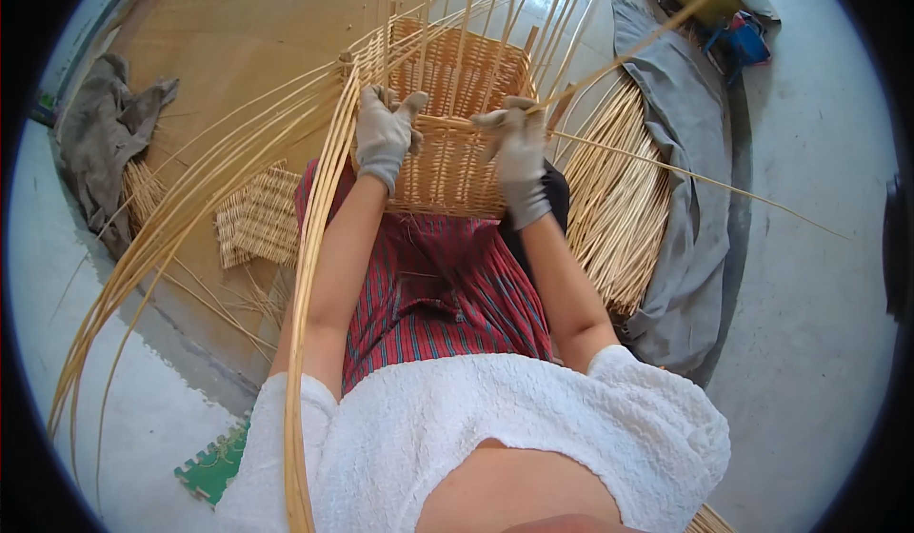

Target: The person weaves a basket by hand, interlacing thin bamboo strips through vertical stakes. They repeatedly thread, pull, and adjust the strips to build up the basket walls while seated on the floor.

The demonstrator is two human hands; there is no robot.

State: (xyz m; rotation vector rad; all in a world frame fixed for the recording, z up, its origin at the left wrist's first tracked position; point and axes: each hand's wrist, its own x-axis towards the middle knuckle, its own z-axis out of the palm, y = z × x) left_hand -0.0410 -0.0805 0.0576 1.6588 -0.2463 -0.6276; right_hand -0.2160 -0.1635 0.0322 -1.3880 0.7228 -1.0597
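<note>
A half-woven wicker basket (447,173) rests against my lap, its tall upright stakes rising from the far side. My left hand (383,138), in a grey-white work glove, is closed on the near left part of the basket's rim, thumb toward the inside. At the near right corner my right hand (521,157), gloved too and slightly blurred, has its fingers closed round a willow rod (657,33) that slants up to the right. Several long rods (328,186) bend from the basket's left corner down past my left arm.
To the right a thick bundle of willow rods (619,205) lies on a grey cloth (700,247). Small woven panels (257,214) and another crumpled cloth (109,124) are on the left. A green foam mat (214,462) lies at the lower left; a blue container (747,43) stands far right.
</note>
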